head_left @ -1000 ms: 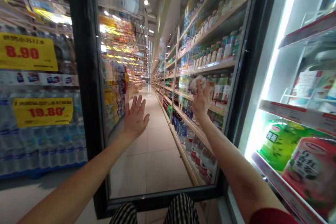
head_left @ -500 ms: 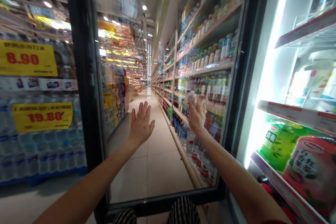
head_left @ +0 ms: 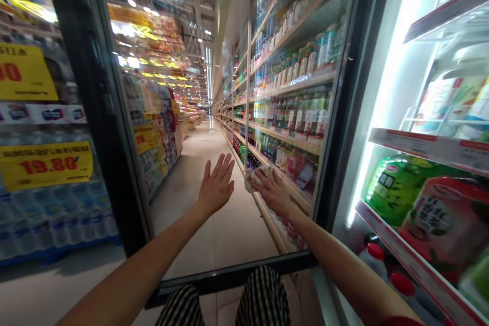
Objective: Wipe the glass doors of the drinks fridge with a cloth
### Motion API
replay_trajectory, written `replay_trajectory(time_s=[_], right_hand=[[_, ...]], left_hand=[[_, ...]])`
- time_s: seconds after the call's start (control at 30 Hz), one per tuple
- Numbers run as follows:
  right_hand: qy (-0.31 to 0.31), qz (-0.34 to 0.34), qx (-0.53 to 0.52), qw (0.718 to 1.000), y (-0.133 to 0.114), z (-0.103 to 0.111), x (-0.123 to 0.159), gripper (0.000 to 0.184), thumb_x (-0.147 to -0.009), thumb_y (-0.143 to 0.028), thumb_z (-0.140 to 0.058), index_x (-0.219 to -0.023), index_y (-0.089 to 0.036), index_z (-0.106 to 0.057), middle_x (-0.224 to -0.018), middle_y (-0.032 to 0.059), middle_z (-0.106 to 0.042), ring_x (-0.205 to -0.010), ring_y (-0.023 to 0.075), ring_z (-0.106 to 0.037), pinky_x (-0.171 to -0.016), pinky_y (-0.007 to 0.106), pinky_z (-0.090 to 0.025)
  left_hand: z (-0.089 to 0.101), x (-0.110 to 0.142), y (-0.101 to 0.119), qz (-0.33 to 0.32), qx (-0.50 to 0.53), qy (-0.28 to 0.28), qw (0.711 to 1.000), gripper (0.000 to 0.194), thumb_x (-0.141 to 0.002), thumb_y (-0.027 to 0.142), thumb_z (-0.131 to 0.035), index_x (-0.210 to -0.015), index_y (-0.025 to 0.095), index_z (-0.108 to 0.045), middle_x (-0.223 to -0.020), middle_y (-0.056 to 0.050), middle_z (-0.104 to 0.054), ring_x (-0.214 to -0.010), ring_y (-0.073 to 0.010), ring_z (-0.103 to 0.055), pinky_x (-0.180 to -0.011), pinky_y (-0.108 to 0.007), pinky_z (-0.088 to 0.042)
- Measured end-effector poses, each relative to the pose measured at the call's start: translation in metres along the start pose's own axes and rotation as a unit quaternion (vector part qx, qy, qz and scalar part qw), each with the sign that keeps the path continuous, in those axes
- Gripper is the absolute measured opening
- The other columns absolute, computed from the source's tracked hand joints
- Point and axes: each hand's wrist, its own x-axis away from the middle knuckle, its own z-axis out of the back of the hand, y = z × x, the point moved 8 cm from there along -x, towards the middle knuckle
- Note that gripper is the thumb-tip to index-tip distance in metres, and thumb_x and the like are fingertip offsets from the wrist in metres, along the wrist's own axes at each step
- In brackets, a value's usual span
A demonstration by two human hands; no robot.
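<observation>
A glass door (head_left: pixel 191 239) in a black frame stands in front of me, swung out from a lit drinks cooler. My left hand (head_left: pixel 217 183) is raised before the lower middle of the pane, its fingers stretched and holding nothing; whether the palm touches the glass I cannot tell. To its right, my right hand (head_left: pixel 273 192) presses a crumpled whitish cloth (head_left: pixel 255 177) against the pane. The fingers lie over the cloth and hide part of it.
Cooler shelves (head_left: pixel 424 145) at right hold a green pack (head_left: pixel 399 183), a pink pack (head_left: pixel 439 219) and red-capped bottles (head_left: pixel 375 252). Left of the door, bottled water (head_left: pixel 57 214) is stacked under yellow price signs (head_left: pixel 49 163). My striped knees (head_left: pixel 263 298) are below the door frame (head_left: pixel 244 272).
My right hand has moved the cloth down and to the left across the glass. My left hand has shifted right and slightly lower. The view has turned a little.
</observation>
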Motion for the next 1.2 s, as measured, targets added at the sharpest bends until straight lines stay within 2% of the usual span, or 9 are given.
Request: replay_trajectory(time_s=[0.2, 0.4, 0.6, 0.67, 0.77, 0.83, 0.97, 1.03, 1.2], right_hand=[[0.141, -0.316, 0.034, 0.938, 0.066, 0.02, 0.018, 0.055, -0.085, -0.013, -0.038, -0.137, -0.024, -0.03, -0.147, 0.012, -0.024, -0.136, 0.0271, -0.021, -0.103, 0.055, -0.028], [-0.017, -0.008, -0.037, 0.999, -0.02, -0.01, 0.03, 0.052, -0.082, -0.009, -0.043, -0.13, -0.031, -0.043, -0.139, 0.0042, -0.041, -0.132, 0.0197, -0.031, -0.108, 0.045, -0.027], [0.145, -0.31, 0.015, 0.94, 0.058, 0.018, 0.03, 0.054, -0.085, -0.013, -0.039, -0.137, -0.023, -0.031, -0.148, 0.0106, -0.022, -0.136, 0.026, -0.02, -0.106, 0.054, -0.025], [0.119, -0.264, 0.008, 0.957, 0.034, 0.011, 0.034, 0.055, -0.084, -0.012, -0.04, -0.137, -0.024, -0.032, -0.146, 0.0104, -0.026, -0.135, 0.0256, -0.023, -0.105, 0.053, -0.028], [-0.007, -0.055, -0.049, 0.997, -0.028, -0.014, 0.053, 0.053, -0.083, -0.009, -0.043, -0.132, -0.03, -0.04, -0.138, 0.0051, -0.043, -0.13, 0.0197, -0.034, -0.106, 0.045, -0.031], [-0.042, -0.013, -0.063, 0.997, -0.031, -0.017, 0.071, 0.049, -0.083, -0.011, -0.044, -0.128, -0.032, -0.044, -0.134, 0.0035, -0.047, -0.126, 0.0179, -0.039, -0.107, 0.044, -0.031], [0.1, -0.305, 0.0, 0.947, 0.065, 0.012, 0.096, 0.049, -0.086, -0.016, -0.039, -0.134, -0.025, -0.036, -0.143, 0.0099, -0.033, -0.134, 0.0251, -0.026, -0.105, 0.056, -0.028], [0.147, -0.392, 0.02, 0.908, 0.078, 0.018, 0.112, 0.051, -0.088, -0.018, -0.035, -0.139, -0.019, -0.026, -0.146, 0.0141, -0.024, -0.136, 0.0285, -0.019, -0.102, 0.06, -0.028], [0.08, -0.316, -0.02, 0.945, -0.01, -0.01, 0.123, 0.054, -0.084, -0.014, -0.041, -0.136, -0.027, -0.032, -0.145, 0.0096, -0.03, -0.133, 0.027, -0.028, -0.097, 0.054, -0.04]], left_hand=[[-0.004, 0.003, 0.005, 0.014, 0.002, 0.004, 1.0, 0.057, -0.082, 0.03, -0.045, -0.134, 0.01, -0.033, -0.144, -0.011, -0.027, -0.136, -0.0238, -0.016, -0.111, -0.048, -0.009], [-0.01, 0.014, 0.015, -0.005, 0.028, -0.002, 1.0, 0.055, -0.083, 0.028, -0.043, -0.134, 0.011, -0.035, -0.142, -0.011, -0.032, -0.136, -0.023, -0.019, -0.111, -0.047, -0.009], [-0.013, 0.019, 0.02, 0.002, 0.05, 0.004, 0.999, 0.055, -0.084, 0.028, -0.042, -0.135, 0.011, -0.032, -0.142, -0.012, -0.032, -0.136, -0.0241, -0.019, -0.111, -0.048, -0.009], [-0.016, 0.025, 0.024, -0.004, 0.059, 0.001, 0.998, 0.056, -0.083, 0.026, -0.043, -0.136, 0.012, -0.031, -0.142, -0.012, -0.032, -0.135, -0.0243, -0.02, -0.11, -0.049, -0.01], [-0.021, 0.039, 0.033, -0.036, 0.072, -0.005, 0.997, 0.056, -0.082, 0.023, -0.044, -0.136, 0.014, -0.031, -0.141, -0.011, -0.035, -0.135, -0.0232, -0.023, -0.111, -0.048, -0.011], [-0.026, 0.048, 0.037, -0.051, 0.073, -0.014, 0.996, 0.055, -0.082, 0.023, -0.044, -0.136, 0.015, -0.032, -0.141, -0.009, -0.035, -0.134, -0.0222, -0.024, -0.111, -0.047, -0.011], [-0.03, 0.057, 0.04, -0.052, 0.069, -0.024, 0.996, 0.052, -0.083, 0.023, -0.043, -0.134, 0.014, -0.036, -0.141, -0.009, -0.034, -0.134, -0.0219, -0.024, -0.112, -0.046, -0.009], [-0.029, 0.058, 0.041, -0.047, 0.07, -0.018, 0.996, 0.051, -0.083, 0.022, -0.043, -0.133, 0.014, -0.038, -0.141, -0.009, -0.035, -0.134, -0.0222, -0.024, -0.112, -0.046, -0.008], [-0.029, 0.062, 0.047, -0.061, 0.075, -0.008, 0.995, 0.05, -0.081, 0.022, -0.044, -0.131, 0.015, -0.04, -0.139, -0.009, -0.038, -0.133, -0.022, -0.027, -0.112, -0.046, -0.01]])
